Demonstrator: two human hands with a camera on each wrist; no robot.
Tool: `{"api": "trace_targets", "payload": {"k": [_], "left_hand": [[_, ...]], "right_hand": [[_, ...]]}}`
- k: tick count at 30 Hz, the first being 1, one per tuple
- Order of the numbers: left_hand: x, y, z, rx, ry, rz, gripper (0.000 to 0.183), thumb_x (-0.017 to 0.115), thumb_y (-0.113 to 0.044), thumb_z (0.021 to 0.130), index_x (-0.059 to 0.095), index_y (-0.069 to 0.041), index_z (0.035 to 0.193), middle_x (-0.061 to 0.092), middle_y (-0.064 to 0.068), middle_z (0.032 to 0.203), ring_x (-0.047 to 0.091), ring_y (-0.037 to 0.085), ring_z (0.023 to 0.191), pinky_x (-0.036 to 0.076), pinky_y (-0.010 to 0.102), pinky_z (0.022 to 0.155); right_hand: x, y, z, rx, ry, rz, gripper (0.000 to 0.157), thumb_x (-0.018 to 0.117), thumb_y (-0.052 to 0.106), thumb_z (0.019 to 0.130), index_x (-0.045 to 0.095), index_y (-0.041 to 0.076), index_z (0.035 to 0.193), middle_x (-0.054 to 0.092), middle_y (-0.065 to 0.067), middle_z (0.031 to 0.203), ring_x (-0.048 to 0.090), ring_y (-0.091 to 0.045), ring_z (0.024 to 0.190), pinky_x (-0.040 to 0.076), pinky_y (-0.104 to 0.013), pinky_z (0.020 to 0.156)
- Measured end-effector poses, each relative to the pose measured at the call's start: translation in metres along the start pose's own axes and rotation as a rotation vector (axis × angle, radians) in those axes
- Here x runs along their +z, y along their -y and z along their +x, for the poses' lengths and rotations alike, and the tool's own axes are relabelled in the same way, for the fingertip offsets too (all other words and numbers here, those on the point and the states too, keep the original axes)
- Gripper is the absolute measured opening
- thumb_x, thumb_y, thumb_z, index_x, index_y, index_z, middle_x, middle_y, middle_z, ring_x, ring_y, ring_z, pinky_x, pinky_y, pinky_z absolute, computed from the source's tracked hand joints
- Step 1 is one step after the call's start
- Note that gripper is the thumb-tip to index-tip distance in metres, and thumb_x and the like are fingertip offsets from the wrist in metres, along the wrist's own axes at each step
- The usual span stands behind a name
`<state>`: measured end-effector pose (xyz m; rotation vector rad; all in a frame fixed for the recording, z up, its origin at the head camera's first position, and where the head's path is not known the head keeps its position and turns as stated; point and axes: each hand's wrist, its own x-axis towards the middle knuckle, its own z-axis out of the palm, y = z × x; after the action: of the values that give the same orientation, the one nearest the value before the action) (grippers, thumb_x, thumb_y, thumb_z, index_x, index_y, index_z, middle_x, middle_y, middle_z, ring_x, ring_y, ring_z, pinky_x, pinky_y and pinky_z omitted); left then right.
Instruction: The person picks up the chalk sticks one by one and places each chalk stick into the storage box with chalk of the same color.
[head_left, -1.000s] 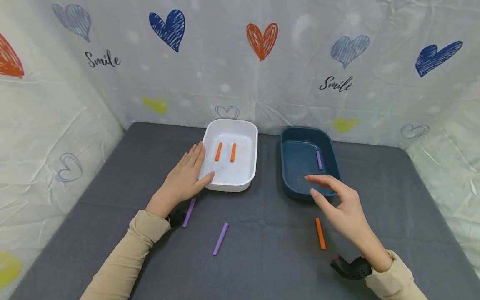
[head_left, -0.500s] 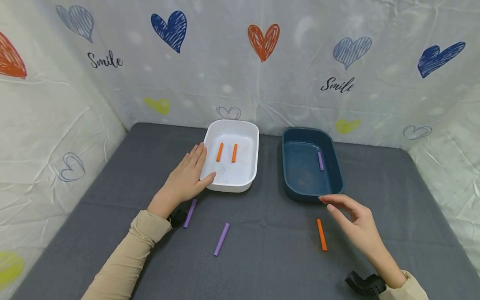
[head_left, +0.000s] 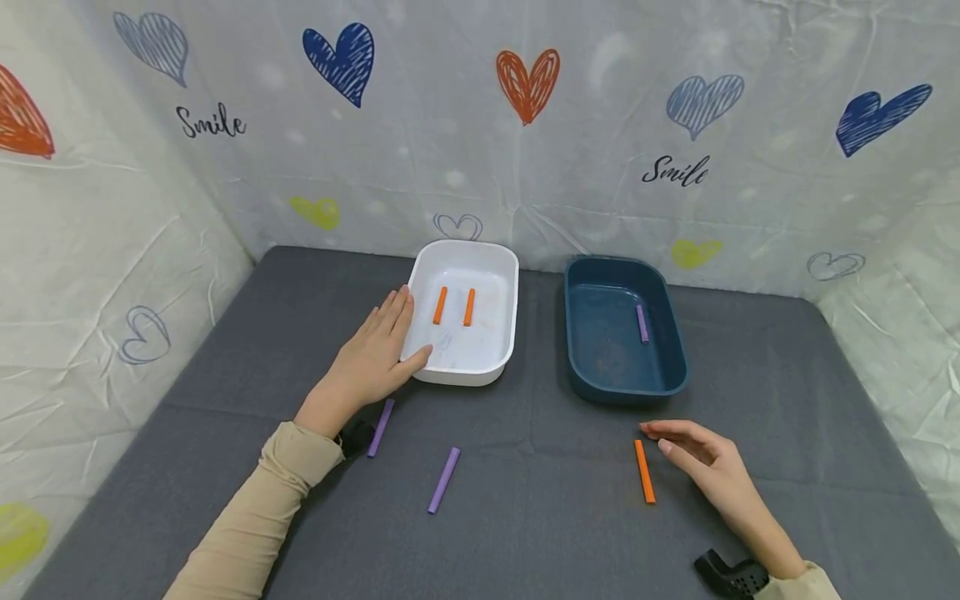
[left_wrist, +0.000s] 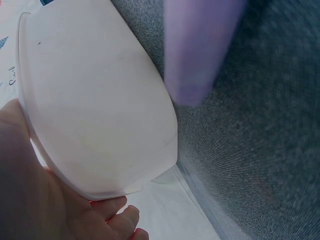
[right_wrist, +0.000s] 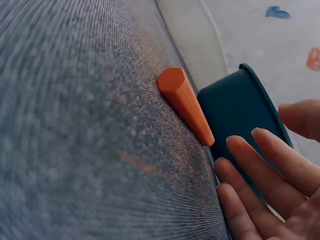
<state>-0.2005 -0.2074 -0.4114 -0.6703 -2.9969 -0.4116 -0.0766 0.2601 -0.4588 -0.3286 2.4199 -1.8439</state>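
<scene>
Our left hand [head_left: 367, 362] spread on the white tray [head_left: 459, 377], our right hand [head_left: 723, 477] relaxed and empty beside the orange stick [head_left: 644, 472] on the cloth [head_left: 540, 508], we judge that stick light, stiff, best pinched mid-length.

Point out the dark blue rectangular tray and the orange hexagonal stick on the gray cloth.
Dark blue rectangular tray [head_left: 606, 333], head view, bare floor.
Orange hexagonal stick [right_wrist: 188, 107], right wrist view, middle of side.

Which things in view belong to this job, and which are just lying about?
Likely job things:
white tray, touched by the left hand
two orange sticks inside it
blue tray, with one purple stick
orange stick nearest the right hand
two loose purple sticks

Likely surroundings:
grey tablecloth
heart-print curtain
</scene>
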Motion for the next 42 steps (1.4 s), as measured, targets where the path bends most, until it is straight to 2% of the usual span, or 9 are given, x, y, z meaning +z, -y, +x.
{"api": "trace_targets", "payload": {"k": [3, 6, 9, 13, 17, 32, 42], "left_hand": [[0.000, 0.000, 0.000, -0.005, 0.000, 0.000, 0.083, 0.042, -0.048, 0.102, 0.008, 0.006, 0.156, 0.001, 0.019, 0.164, 0.002, 0.033, 0.151, 0.009, 0.050, 0.121], [-0.001, -0.001, -0.001, -0.007, 0.004, 0.001, 0.083, 0.043, -0.047, 0.102, 0.008, 0.006, 0.156, 0.002, 0.019, 0.164, 0.002, 0.033, 0.151, 0.009, 0.050, 0.121], [-0.002, -0.001, 0.000, -0.007, 0.008, 0.006, 0.083, 0.042, -0.047, 0.103, 0.008, 0.006, 0.156, 0.001, 0.019, 0.164, 0.001, 0.033, 0.151, 0.009, 0.049, 0.121], [-0.002, -0.002, 0.001, -0.008, 0.009, 0.009, 0.083, 0.043, -0.047, 0.103, 0.007, 0.007, 0.156, 0.001, 0.019, 0.164, 0.001, 0.033, 0.152, 0.009, 0.049, 0.121], [-0.001, -0.002, 0.001, -0.007, 0.014, 0.009, 0.084, 0.042, -0.048, 0.103, 0.007, 0.006, 0.156, 0.000, 0.020, 0.164, 0.001, 0.033, 0.152, 0.009, 0.050, 0.121], [-0.003, -0.003, 0.000, -0.019, 0.034, 0.003, 0.083, 0.041, -0.048, 0.103, 0.006, 0.006, 0.156, -0.001, 0.019, 0.165, 0.000, 0.032, 0.152, 0.007, 0.049, 0.121], [-0.003, -0.002, -0.001, -0.016, 0.035, 0.006, 0.083, 0.042, -0.047, 0.103, 0.006, 0.007, 0.156, -0.001, 0.020, 0.164, -0.001, 0.033, 0.152, 0.007, 0.049, 0.121]], "right_hand": [[0.000, -0.005, 0.001, -0.005, 0.027, -0.008, 0.032, 0.061, 0.013, 0.100, 0.062, 0.004, 0.131, 0.063, -0.015, 0.130, 0.060, -0.014, 0.118, 0.052, -0.024, 0.092], [-0.001, -0.008, 0.002, -0.043, 0.059, -0.061, 0.037, 0.066, 0.010, 0.096, 0.061, 0.007, 0.133, 0.062, -0.011, 0.133, 0.058, -0.011, 0.120, 0.049, -0.020, 0.094], [-0.002, -0.011, 0.001, -0.103, 0.108, -0.153, 0.052, 0.075, 0.011, 0.089, 0.057, 0.011, 0.138, 0.058, -0.006, 0.138, 0.052, -0.008, 0.125, 0.044, -0.016, 0.097], [-0.005, -0.013, -0.001, -0.164, 0.181, -0.288, 0.077, 0.085, 0.020, 0.079, 0.049, 0.016, 0.147, 0.048, 0.000, 0.148, 0.042, -0.005, 0.132, 0.037, -0.013, 0.100], [-0.007, -0.014, -0.002, -0.190, 0.225, -0.359, 0.089, 0.089, 0.027, 0.074, 0.044, 0.018, 0.151, 0.041, 0.001, 0.153, 0.035, -0.005, 0.136, 0.031, -0.012, 0.102], [-0.006, -0.015, -0.002, -0.229, 0.208, -0.408, 0.087, 0.091, 0.031, 0.071, 0.049, 0.017, 0.147, 0.047, 0.002, 0.146, 0.039, -0.006, 0.133, 0.030, -0.012, 0.103], [-0.004, -0.012, -0.001, -0.211, 0.191, -0.436, 0.084, 0.090, 0.035, 0.071, 0.053, 0.020, 0.144, 0.051, 0.006, 0.143, 0.042, -0.005, 0.130, 0.031, -0.012, 0.102]]}}
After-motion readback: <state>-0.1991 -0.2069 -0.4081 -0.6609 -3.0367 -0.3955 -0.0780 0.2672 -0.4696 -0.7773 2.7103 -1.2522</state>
